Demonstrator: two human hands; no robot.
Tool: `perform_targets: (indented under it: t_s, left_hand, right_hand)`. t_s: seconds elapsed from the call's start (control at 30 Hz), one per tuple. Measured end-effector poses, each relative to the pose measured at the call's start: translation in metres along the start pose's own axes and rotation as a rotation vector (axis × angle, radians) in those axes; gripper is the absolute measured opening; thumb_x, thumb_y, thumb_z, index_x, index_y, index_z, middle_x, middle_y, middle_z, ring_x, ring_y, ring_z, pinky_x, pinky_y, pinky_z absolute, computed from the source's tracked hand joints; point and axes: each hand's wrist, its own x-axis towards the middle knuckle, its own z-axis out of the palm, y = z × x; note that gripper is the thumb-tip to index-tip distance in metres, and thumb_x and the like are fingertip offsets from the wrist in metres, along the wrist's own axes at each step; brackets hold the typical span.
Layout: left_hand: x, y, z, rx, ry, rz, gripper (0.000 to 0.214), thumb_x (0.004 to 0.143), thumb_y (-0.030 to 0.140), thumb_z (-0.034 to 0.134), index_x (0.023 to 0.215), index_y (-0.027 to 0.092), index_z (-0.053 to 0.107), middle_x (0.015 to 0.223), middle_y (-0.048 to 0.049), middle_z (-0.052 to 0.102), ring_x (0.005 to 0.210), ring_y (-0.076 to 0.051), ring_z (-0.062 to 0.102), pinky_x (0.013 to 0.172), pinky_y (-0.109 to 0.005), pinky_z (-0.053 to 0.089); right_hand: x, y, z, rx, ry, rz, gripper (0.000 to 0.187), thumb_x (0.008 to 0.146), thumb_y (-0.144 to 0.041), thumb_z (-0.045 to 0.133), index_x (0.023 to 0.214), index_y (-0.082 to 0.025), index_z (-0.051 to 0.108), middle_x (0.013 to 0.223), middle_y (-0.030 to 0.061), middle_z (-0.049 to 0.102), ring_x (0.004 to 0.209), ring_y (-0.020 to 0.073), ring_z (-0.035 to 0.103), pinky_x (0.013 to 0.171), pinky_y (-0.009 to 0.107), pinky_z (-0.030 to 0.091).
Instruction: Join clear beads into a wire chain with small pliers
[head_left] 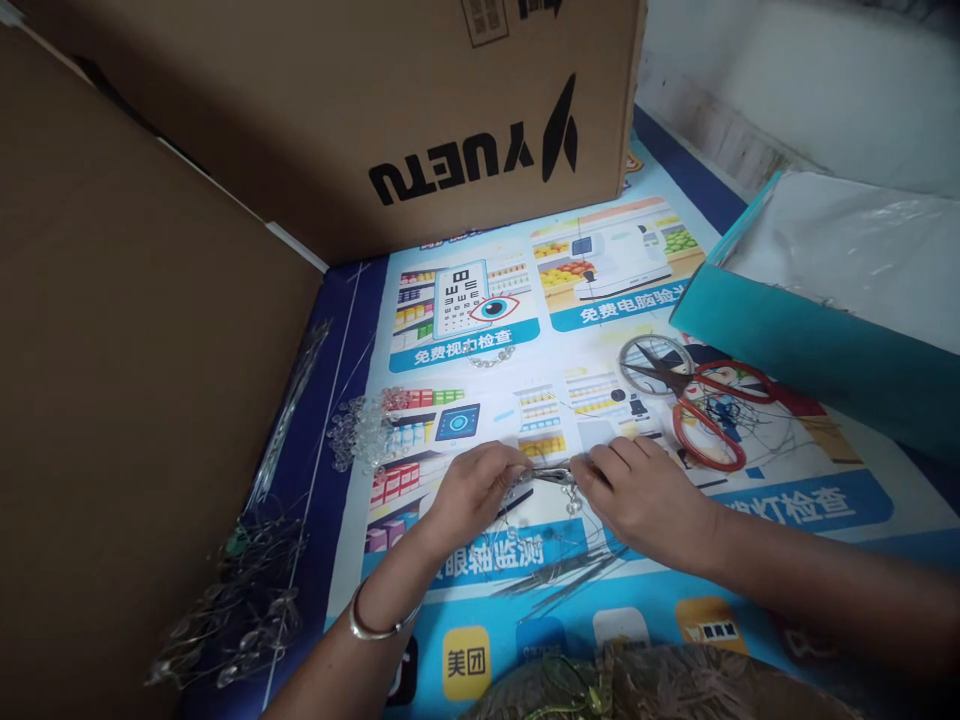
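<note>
My left hand (476, 488) and my right hand (637, 492) meet over a printed poster (600, 300) that covers the work surface. Both hands pinch a thin wire strung with small clear beads (551, 476), one at each end. A silver bangle (371, 622) circles my left wrist. More loose thin wires (562, 580) lie on the poster just under my hands. A heap of clear beads (364, 428) sits to the left of my left hand.
Red-handled scissors (694, 400) lie to the right of my hands amid thin wire scraps. A teal box (817, 340) lined with white plastic stands at the right. Large cardboard boxes (450, 110) close off the back and left. Finished beaded wires (240, 600) lie at the left edge.
</note>
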Motion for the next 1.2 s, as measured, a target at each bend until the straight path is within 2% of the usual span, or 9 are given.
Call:
perform_targets:
  t_s: [0.2,0.57,1.2]
  left_hand:
    - [0.0011,0.0013,0.0007,-0.019,0.021,-0.022,0.016,0.088,0.014,0.044,0.096,0.018,0.057,0.085,-0.0042,0.062,0.079,-0.013,0.057,0.072,-0.025,0.044]
    - [0.0041,0.0075,-0.0042,-0.171,0.017,-0.161,0.016,0.091,0.021,0.041,0.089,0.017,0.056,0.080,-0.0020,0.061,0.072,-0.010,0.056,0.067,-0.022,0.044]
    - [0.0065,0.0082,-0.0077,-0.249,0.037,-0.210,0.024,0.093,0.030,0.036,0.088,0.016,0.055,0.078,-0.0013,0.058,0.068,-0.010,0.052,0.064,-0.022,0.041]
  right_hand:
    - [-0.0011,-0.0017,0.0015,-0.012,0.025,-0.012,0.025,0.087,-0.018,0.044,0.110,-0.013,0.053,0.089,0.0090,0.054,0.076,0.0203,0.044,0.065,0.036,0.028]
    - [-0.0005,-0.0023,0.0027,0.005,0.012,0.028,0.026,0.087,-0.020,0.046,0.111,-0.017,0.053,0.088,0.0069,0.055,0.077,0.0201,0.044,0.066,0.035,0.028]
    - [-0.0039,0.0013,0.0007,-0.095,0.125,-0.034,0.034,0.086,-0.020,0.051,0.119,-0.014,0.052,0.101,0.0107,0.058,0.085,0.0229,0.049,0.070,0.038,0.031]
